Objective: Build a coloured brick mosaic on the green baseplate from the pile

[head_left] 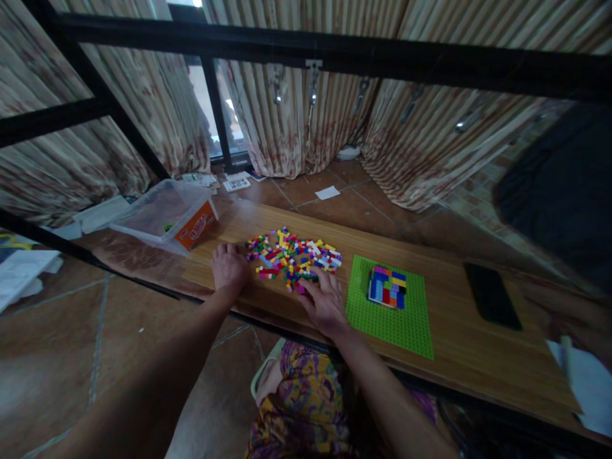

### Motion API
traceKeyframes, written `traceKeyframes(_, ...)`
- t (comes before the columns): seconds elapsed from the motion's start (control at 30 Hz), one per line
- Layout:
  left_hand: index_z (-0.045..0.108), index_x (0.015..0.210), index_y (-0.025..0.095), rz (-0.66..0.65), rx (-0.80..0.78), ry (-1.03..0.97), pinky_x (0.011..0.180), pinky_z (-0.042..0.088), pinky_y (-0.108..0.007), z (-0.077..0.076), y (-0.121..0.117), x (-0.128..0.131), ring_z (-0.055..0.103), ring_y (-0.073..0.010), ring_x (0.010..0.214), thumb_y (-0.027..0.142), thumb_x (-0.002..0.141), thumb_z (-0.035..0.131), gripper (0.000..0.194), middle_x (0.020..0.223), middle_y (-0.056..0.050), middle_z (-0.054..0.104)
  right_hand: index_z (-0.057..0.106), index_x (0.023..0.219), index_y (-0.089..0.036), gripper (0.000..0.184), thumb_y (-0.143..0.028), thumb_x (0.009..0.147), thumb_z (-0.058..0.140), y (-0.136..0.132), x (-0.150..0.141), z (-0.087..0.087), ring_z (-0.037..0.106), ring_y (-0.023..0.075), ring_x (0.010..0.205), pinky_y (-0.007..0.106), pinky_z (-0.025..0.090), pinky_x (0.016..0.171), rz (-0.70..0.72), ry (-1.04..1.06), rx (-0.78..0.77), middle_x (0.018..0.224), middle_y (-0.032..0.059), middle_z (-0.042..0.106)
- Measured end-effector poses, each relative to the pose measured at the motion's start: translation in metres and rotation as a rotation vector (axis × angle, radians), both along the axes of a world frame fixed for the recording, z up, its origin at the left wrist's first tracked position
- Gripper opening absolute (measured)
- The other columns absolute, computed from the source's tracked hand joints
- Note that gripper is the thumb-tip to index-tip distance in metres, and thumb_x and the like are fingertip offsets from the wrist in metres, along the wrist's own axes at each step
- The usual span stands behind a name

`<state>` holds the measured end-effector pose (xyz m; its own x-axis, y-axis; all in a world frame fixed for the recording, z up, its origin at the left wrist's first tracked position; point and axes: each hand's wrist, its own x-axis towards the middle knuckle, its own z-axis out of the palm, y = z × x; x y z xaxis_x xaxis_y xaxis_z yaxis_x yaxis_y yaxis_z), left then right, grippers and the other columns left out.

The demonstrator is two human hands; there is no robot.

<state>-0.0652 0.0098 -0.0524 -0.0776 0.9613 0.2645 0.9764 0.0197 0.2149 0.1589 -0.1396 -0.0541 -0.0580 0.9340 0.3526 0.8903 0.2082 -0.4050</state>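
Clock centred on the loose toy brick pile (287, 252), twelve o'clock pointing away from you. The pile lies spread on the wooden tabletop (449, 344) between your hands, colours mixed: yellow, red, white, green, blue, pink.

Left hand (229, 268): just beside the pile at nine o'clock, back of the hand up, fingers bent. Grip: cannot tell whether you hold a brick; the fingertips are hidden.

Right hand (327, 303): at between four and five o'clock, fingers over the pile's near edge, thumb apart from the palm and close to a pink brick (300, 289). Grip: the gap looks narrow, but cannot tell whether you pinch a piece.

Green studded baseplate (389, 338): four o'clock, flat, near your right hand. A multicoloured block of joined bricks (386, 287) sits on it, towards the plate's own twelve o'clock.

Black smartphone-like slab (491, 295): past the baseplate, just after three o'clock, lying flat.

Clear plastic bin (143, 213) with an orange label (196, 224): between nine and ten o'clock; something small and green shows inside.

White paper (327, 192): one o'clock, on the tiled floor (368, 191) beyond the tabletop.
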Motion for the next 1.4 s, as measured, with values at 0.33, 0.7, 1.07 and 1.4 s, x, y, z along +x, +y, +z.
traceKeyframes(0.33,0.063,0.105,0.013,0.000,-0.003,0.008,0.088,0.043,-0.042,-0.002,0.002,-0.001,0.053,-0.0316,0.105,0.020,0.087,0.040,0.030,0.111,-0.018,0.060,0.070,0.099,-0.025,0.015,-0.032,0.088,0.064,-0.001,-0.002,0.005,0.048,0.0274,0.120,0.047,0.039,0.103,-0.024,0.325,0.037,0.128,0.0078,0.058)
traceKeyframes(0.7,0.063,0.110,0.013,0.018,-0.017,-0.019,0.091,0.043,-0.045,0.003,0.001,0.000,0.052,-0.0344,0.110,0.020,0.085,0.040,0.034,0.116,-0.020,0.059,0.072,0.101,-0.024,0.028,-0.035,0.076,0.078,-0.034,-0.010,0.036,0.066,0.0117,0.078,0.026,0.055,0.074,-0.099,1.836,-0.211,0.096,0.0040,0.074)
traceKeyframes(1.07,0.062,0.112,0.011,0.008,-0.032,-0.004,0.092,0.044,-0.045,0.005,0.001,0.000,0.052,-0.0339,0.111,0.019,0.085,0.040,0.035,0.116,-0.021,0.059,0.075,0.088,-0.020,0.018,-0.028,0.073,0.080,-0.034,-0.006,0.038,0.061,0.0052,0.069,0.014,0.052,0.061,-0.183,2.007,-0.269,0.092,0.0015,0.074)
traceKeyframes(1.4,0.064,0.108,0.012,0.008,-0.019,0.007,0.092,0.044,-0.045,0.003,0.001,0.001,0.052,-0.0335,0.110,0.018,0.086,0.040,0.033,0.114,-0.020,0.060,0.072,0.085,-0.020,0.021,-0.032,0.071,0.082,-0.037,-0.012,0.034,0.057,0.0047,0.060,0.014,0.048,0.050,-0.205,1.940,-0.315,0.090,0.0012,0.072)
